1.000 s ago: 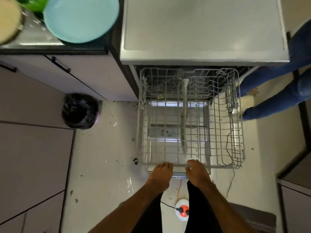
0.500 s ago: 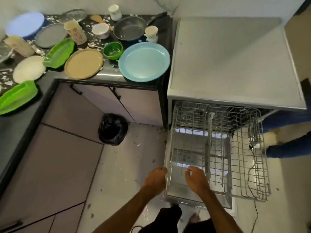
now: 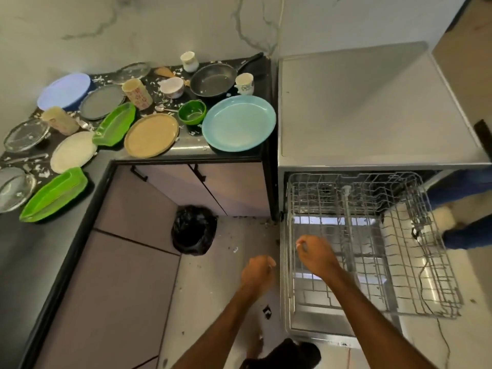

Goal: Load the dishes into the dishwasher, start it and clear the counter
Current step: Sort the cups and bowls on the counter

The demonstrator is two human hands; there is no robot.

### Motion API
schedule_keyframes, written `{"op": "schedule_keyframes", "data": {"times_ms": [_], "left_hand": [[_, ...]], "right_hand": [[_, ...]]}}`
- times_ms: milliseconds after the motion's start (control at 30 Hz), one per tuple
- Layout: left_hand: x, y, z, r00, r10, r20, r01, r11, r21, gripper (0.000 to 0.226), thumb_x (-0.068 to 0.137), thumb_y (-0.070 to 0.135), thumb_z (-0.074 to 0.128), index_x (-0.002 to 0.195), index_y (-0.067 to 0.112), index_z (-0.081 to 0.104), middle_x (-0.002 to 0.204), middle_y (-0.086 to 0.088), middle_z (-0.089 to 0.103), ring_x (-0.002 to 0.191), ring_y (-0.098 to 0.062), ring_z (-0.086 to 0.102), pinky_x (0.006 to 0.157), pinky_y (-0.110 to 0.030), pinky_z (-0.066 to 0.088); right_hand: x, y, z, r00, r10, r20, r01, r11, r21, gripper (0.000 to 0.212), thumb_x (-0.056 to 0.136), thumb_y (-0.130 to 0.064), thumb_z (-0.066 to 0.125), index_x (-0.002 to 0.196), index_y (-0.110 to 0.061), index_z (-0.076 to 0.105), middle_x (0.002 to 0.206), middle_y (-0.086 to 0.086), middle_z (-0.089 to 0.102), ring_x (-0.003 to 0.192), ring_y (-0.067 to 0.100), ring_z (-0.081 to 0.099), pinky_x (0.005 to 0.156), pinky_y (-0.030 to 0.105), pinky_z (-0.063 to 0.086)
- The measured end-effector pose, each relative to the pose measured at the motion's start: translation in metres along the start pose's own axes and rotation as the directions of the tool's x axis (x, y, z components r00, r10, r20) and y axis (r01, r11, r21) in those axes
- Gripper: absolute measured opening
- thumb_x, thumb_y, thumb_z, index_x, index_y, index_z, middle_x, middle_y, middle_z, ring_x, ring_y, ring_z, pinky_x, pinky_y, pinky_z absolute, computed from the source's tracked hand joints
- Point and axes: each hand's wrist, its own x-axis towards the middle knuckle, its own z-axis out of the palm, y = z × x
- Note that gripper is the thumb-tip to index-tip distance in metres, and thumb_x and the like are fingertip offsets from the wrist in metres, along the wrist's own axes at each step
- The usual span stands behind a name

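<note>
The left hand [image 3: 257,272] and the right hand [image 3: 316,255] have released the pulled-out rack [image 3: 415,262] and are loosely curled, holding nothing, so the dishes [image 3: 239,126] at ten o'clock can be loaded.

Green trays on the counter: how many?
2. One green tray lies between the grey plate and the tan plate. The second green tray sits at the counter's near-left edge beside a glass lid. None appears hidden.
</note>
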Motion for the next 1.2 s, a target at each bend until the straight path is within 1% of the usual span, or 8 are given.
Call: {"op": "schedule_keyframes", "data": {"times_ms": [200,333,467,567,633,800,967,1200], "left_hand": [[0.003,-0.040,-0.019,0.988,0.152,0.016,-0.153,0.985,0.078,0.032,0.094,0.016,0.046,0.113,0.025,0.070,0.114,0.000,0.071,0.110,-0.018,0.065,0.104,-0.036,0.046],[-0.007,-0.058,-0.068,0.967,0.254,-0.018,-0.251,0.962,0.110,0.032,0.095,0.012,0.050,0.119,0.016,0.071,0.122,-0.001,0.069,0.113,-0.016,0.063,0.096,-0.025,0.048],[-0.030,-0.082,-0.122,0.961,0.273,-0.046,-0.266,0.958,0.111,0.023,0.090,0.020,0.049,0.095,0.026,0.071,0.098,0.002,0.066,0.089,-0.011,0.061,0.075,-0.013,0.036],[-0.049,-0.099,-0.161,0.966,0.248,-0.067,-0.243,0.967,0.078,0.027,0.091,0.020,0.044,0.089,0.025,0.070,0.093,0.003,0.067,0.084,-0.014,0.062,0.072,-0.022,0.044],[-0.058,-0.109,-0.188,0.970,0.222,-0.103,-0.222,0.975,0.013,0.024,0.092,0.017,0.047,0.088,0.015,0.071,0.093,-0.012,0.072,0.085,-0.029,0.068,0.067,-0.037,0.053],[-0.064,-0.121,-0.250,0.959,0.237,-0.153,-0.240,0.971,-0.003,0.029,0.093,0.018,0.049,0.106,0.020,0.075,0.105,0.000,0.075,0.094,-0.017,0.070,0.081,-0.034,0.059],[-0.055,-0.120,-0.295,0.947,0.255,-0.195,-0.266,0.963,-0.035,0.024,0.092,0.029,0.052,0.098,0.028,0.075,0.104,0.009,0.074,0.094,-0.012,0.069,0.088,-0.039,0.058],[-0.017,-0.126,-0.343,0.942,0.254,-0.218,-0.277,0.957,-0.081,0.024,0.087,0.023,0.051,0.090,0.035,0.072,0.101,0.014,0.073,0.097,-0.009,0.068,0.091,-0.040,0.058]], "right_hand": [[-0.029,-0.033,0.017,0.999,0.052,0.014,-0.051,0.998,-0.021,0.019,0.095,-0.023,0.050,0.091,-0.026,0.069,0.094,-0.001,0.073,0.088,0.019,0.068,0.084,0.045,0.059],[-0.045,-0.074,0.017,0.995,0.083,-0.063,-0.083,0.997,0.003,0.019,0.091,-0.013,0.057,0.102,-0.013,0.073,0.105,0.008,0.073,0.100,0.025,0.067,0.092,0.043,0.055],[-0.066,-0.121,0.016,0.990,0.098,-0.105,-0.096,0.995,0.030,0.020,0.093,-0.012,0.057,0.106,-0.006,0.070,0.109,0.013,0.070,0.107,0.030,0.064,0.096,0.042,0.052],[-0.074,-0.156,0.016,0.992,0.090,-0.090,-0.090,0.996,0.004,0.016,0.091,-0.011,0.057,0.094,-0.007,0.072,0.102,0.015,0.071,0.106,0.033,0.066,0.087,0.036,0.052],[-0.072,-0.176,0.020,0.994,0.070,-0.079,-0.071,0.997,-0.020,0.016,0.086,-0.012,0.055,0.078,-0.010,0.068,0.091,0.015,0.071,0.099,0.036,0.068,0.077,0.034,0.051],[-0.075,-0.233,0.022,0.992,-0.021,-0.128,0.020,1.000,-0.004,0.022,0.090,-0.015,0.055,0.097,-0.008,0.075,0.102,0.015,0.074,0.099,0.034,0.069,0.087,0.041,0.057],[-0.075,-0.280,0.015,0.987,-0.072,-0.145,0.080,0.996,0.050,0.021,0.089,-0.007,0.057,0.097,0.005,0.073,0.101,0.022,0.073,0.095,0.034,0.069,0.087,0.044,0.057],[-0.039,-0.332,0.017,0.981,-0.093,-0.169,0.101,0.994,0.040,0.023,0.093,-0.009,0.058,0.106,-0.004,0.075,0.109,0.011,0.074,0.102,0.025,0.068,0.092,0.033,0.054]]}}
